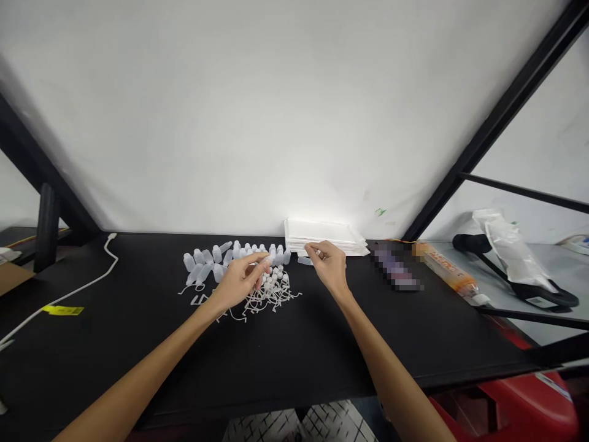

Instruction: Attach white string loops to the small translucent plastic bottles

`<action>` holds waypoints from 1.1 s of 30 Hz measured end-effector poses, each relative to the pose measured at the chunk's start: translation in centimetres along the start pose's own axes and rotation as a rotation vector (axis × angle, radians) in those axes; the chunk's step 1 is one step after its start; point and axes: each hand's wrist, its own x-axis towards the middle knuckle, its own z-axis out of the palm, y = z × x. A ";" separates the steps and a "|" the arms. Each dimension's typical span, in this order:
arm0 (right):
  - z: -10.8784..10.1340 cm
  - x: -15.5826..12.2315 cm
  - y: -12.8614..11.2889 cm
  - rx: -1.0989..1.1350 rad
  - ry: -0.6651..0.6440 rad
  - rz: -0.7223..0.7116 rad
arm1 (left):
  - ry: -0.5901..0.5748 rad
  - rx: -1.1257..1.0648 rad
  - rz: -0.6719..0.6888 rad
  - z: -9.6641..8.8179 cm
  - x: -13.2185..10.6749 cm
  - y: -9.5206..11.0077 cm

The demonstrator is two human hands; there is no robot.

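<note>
My left hand (242, 277) hovers over a pile of small white caps (278, 276) and thin white curly tubes (267, 299). Its thumb and fingertips curl towards each other around a small whitish bit that I cannot make out against the pile. Several translucent plastic bottles (202, 267) stand and lie behind and left of this hand. To the right, my right hand (330, 263) is pinched closed in front of a stack of white sheets or packets (322, 236); whatever is in its fingertips is too small to name. A single translucent piece (304, 261) shows just beside it.
On the black table (276, 368), a pixelated dark purple object (396, 268) and an orange-labelled package (448, 270) lie right. A white cable (87, 285) with a yellow tag (64, 310) runs along the left. Black frame bars (488, 123) slope at both sides.
</note>
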 end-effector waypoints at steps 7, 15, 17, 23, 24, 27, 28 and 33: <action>-0.4 0.3 0.4 -0.111 -0.040 0.065 | 0.099 0.112 0.054 -0.9 0.3 -0.4; 0.4 -0.3 0.4 -0.152 -0.330 0.099 | 0.131 0.219 0.092 -1.2 0.4 -0.5; 0.6 -0.5 0.1 -0.211 -0.389 0.118 | 0.133 0.238 0.098 -1.1 0.4 -0.6; 0.5 -0.6 -0.7 -0.228 -0.503 0.137 | 0.128 0.269 0.087 -1.2 0.3 -0.6; 0.3 -0.6 -0.9 -0.189 -0.504 0.146 | 0.128 0.268 0.088 -1.2 0.3 -0.5; -0.1 -0.5 -1.6 -0.050 -0.509 0.160 | 0.138 0.276 0.090 -1.3 0.3 -0.5; -0.2 -0.5 -1.8 -0.020 -0.501 0.148 | 0.145 0.286 0.091 -1.4 0.4 -0.4; -0.3 -0.7 -2.8 -0.012 -0.398 0.011 | 0.156 0.334 0.081 -1.5 0.5 -0.2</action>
